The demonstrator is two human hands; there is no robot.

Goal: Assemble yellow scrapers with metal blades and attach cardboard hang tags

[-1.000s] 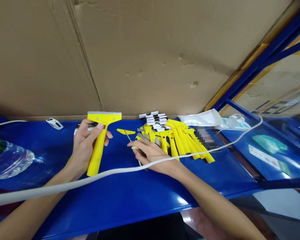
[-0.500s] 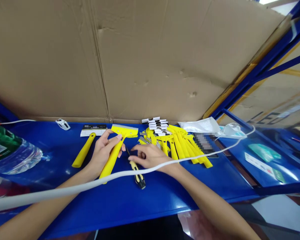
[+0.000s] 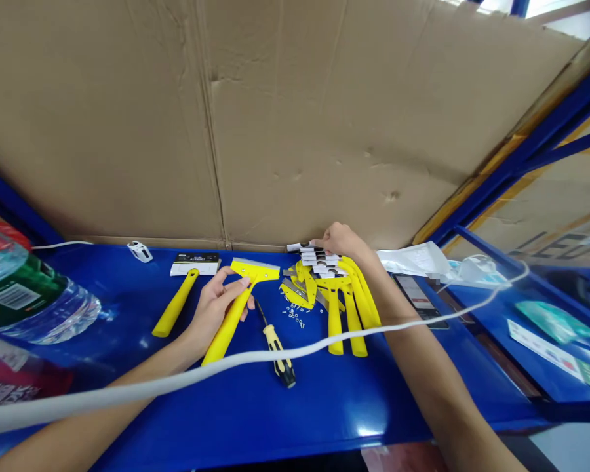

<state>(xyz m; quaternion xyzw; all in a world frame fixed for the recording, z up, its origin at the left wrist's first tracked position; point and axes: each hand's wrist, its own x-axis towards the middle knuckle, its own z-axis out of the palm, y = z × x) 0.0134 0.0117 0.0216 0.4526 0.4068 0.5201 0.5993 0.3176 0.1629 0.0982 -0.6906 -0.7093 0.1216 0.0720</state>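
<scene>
My left hand grips a yellow scraper by its handle. Its wide head points away from me, with two screws and a metal blade along the far edge. At the back, my right hand pinches the top of a stack of small white-and-black paper sleeves; its fingertips are partly hidden. Below that stack lie yellow scraper heads, small loose screws and nuts, and yellow scraper handles. A screwdriver with a cream-and-black handle rests between my arms.
A white cable crosses in front of both arms. Left stand a large bottle, a yellow handle and a black-and-white packet. A phone and white plastic bag lie right. Cardboard walls the back.
My right hand has left the screwdriver's tip and reached away and right to the paper sleeves. The screwdriver stays on the table. My left hand still holds the scraper.
</scene>
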